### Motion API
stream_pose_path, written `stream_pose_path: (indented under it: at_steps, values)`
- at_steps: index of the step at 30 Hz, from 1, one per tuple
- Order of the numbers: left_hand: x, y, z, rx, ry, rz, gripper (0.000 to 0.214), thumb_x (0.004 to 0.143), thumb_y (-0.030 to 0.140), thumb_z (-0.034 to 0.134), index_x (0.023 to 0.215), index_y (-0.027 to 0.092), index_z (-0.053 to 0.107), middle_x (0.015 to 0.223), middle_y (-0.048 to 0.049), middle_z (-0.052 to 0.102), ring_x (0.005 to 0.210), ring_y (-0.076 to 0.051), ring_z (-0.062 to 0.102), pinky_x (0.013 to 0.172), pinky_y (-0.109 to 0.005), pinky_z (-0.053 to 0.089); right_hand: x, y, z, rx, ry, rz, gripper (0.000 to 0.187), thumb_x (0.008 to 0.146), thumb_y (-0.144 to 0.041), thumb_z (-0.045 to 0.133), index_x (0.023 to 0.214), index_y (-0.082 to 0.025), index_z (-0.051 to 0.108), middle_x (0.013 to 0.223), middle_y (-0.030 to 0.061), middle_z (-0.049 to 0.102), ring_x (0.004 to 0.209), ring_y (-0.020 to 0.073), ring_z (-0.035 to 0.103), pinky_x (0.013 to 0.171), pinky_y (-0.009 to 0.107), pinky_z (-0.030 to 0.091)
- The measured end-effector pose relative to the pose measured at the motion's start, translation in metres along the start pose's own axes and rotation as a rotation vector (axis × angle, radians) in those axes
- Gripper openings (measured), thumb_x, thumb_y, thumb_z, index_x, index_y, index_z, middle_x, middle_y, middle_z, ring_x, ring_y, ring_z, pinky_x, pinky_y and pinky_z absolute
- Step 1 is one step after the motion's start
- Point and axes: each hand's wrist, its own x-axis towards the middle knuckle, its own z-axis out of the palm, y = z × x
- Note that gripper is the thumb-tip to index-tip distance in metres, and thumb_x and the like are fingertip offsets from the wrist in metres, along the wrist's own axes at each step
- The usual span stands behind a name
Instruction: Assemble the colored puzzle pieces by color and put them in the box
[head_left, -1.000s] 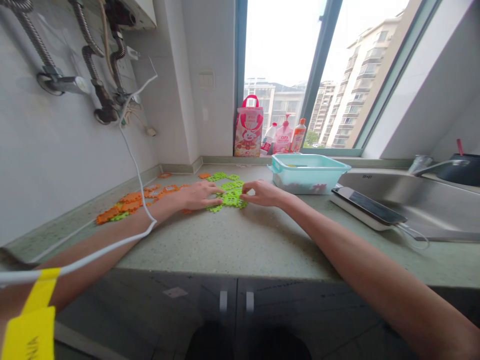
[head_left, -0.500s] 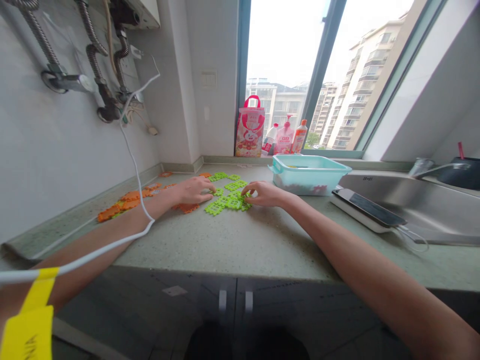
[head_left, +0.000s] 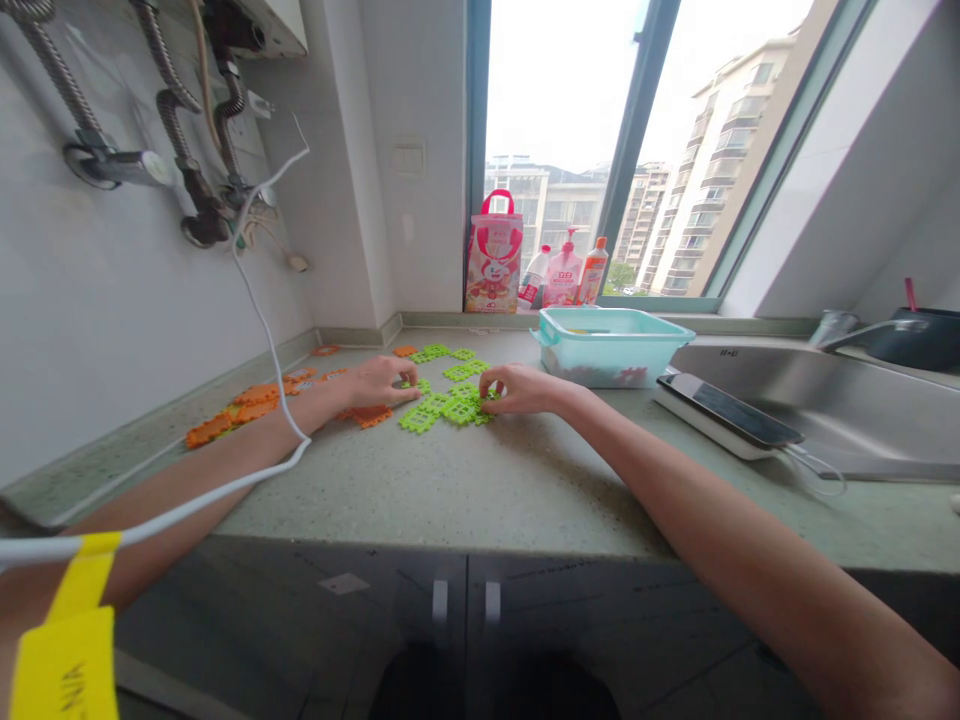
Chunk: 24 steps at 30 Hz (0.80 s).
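The white flexible cable [head_left: 150,528] crossing in front of the left forearm could snag and jerk that arm; a brush of the wrist could scatter the loose orange notched plastic pieces [head_left: 251,408] beside it. Uneven pressing could make the overlapping bright-green lattice plastic pieces [head_left: 459,406] slide apart.

The left hand [head_left: 379,382], narrowed, meets a small green piece [head_left: 424,385] on the speckled grey-green desk [head_left: 480,490]; I can't tell if it grips. The overlapping pieces lie between the hands, their right edge at the right hand's [head_left: 521,388] curled fingertips, whose hold is hidden.
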Motion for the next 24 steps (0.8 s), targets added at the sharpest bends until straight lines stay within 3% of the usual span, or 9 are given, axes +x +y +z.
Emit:
stream_pose_path:
  at_steps: [7, 12, 15, 18, 24]
  values:
    - [-0.005, 0.018, -0.015, -0.022, 0.106, 0.017, 0.044, 0.086, 0.053, 0.07, 0.117, 0.022, 0.071, 0.113, -0.0065, 0.078, 0.099, -0.024, 0.072, 0.09, -0.034, 0.054, -0.001, -0.003, 0.001, 0.001, 0.023, -0.025, 0.019, 0.087, -0.033, 0.075, 0.102, -0.022, 0.079, 0.102, 0.006, 0.081, 0.091, 0.0208, 0.074, 0.08, 0.03, 0.049]
    - [-0.008, 0.034, -0.018, -0.18, 0.146, 0.168, 0.048, 0.088, 0.053, 0.071, 0.121, 0.018, 0.072, 0.117, -0.009, 0.078, 0.102, -0.023, 0.071, 0.094, -0.035, 0.056, 0.0, -0.005, 0.003, -0.052, 0.061, -0.002, 0.021, 0.09, -0.04, 0.076, 0.101, -0.023, 0.078, 0.094, 0.0043, 0.08, 0.084, 0.0187, 0.071, 0.075, 0.028, 0.046]
    - [-0.008, 0.04, -0.012, -0.202, 0.068, 0.238, 0.048, 0.091, 0.055, 0.071, 0.126, 0.021, 0.073, 0.122, -0.0088, 0.078, 0.11, -0.024, 0.071, 0.101, -0.036, 0.053, -0.001, -0.008, 0.002, -0.076, 0.141, -0.012, 0.027, 0.092, -0.046, 0.075, 0.103, -0.021, 0.077, 0.093, 0.0054, 0.079, 0.083, 0.019, 0.071, 0.075, 0.028, 0.045]
    - [-0.007, 0.046, -0.009, -0.2, -0.027, 0.221, 0.044, 0.095, 0.054, 0.067, 0.128, 0.024, 0.074, 0.124, -0.0073, 0.078, 0.112, -0.024, 0.072, 0.102, -0.035, 0.052, -0.002, -0.013, -0.001, -0.064, 0.244, -0.033, 0.031, 0.094, -0.05, 0.074, 0.104, -0.021, 0.076, 0.097, 0.0061, 0.079, 0.085, 0.0193, 0.07, 0.075, 0.029, 0.044]
    - [-0.008, 0.052, -0.012, -0.229, -0.063, 0.165, 0.046, 0.093, 0.054, 0.067, 0.127, 0.024, 0.074, 0.127, -0.0062, 0.077, 0.112, -0.024, 0.07, 0.098, -0.032, 0.052, -0.001, -0.028, 0.001, -0.024, 0.374, -0.123, 0.034, 0.097, -0.055, 0.071, 0.107, -0.022, 0.073, 0.105, 0.0062, 0.078, 0.087, 0.018, 0.068, 0.079, 0.029, 0.043]
